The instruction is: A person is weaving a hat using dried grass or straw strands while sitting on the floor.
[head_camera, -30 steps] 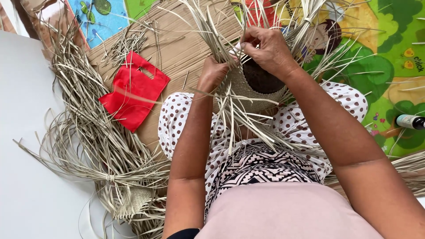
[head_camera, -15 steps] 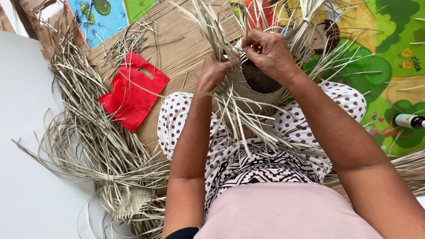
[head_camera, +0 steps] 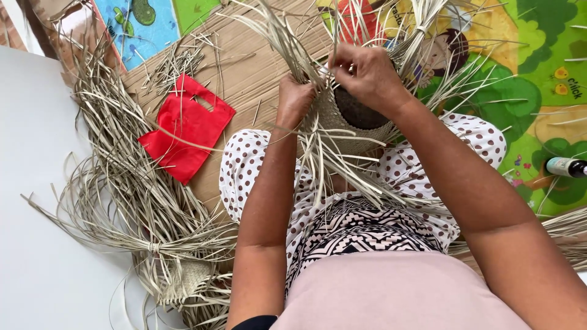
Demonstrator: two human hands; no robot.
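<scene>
1. A half-woven straw basket (head_camera: 358, 119) is held at upper centre of the frame, over the lap, loose strands fanning out.
2. The left hand (head_camera: 295, 98) is clenched on the basket's left rim, fingers pressed together around strands.
3. The right hand (head_camera: 365, 74) is set on the top rim, a thin strand pinched between fingertips.
4. A red bag (head_camera: 186, 135) is seen left of centre on cardboard (head_camera: 257, 67).
5. A tied straw bundle (head_camera: 131, 201) is spread at lower left.
</scene>
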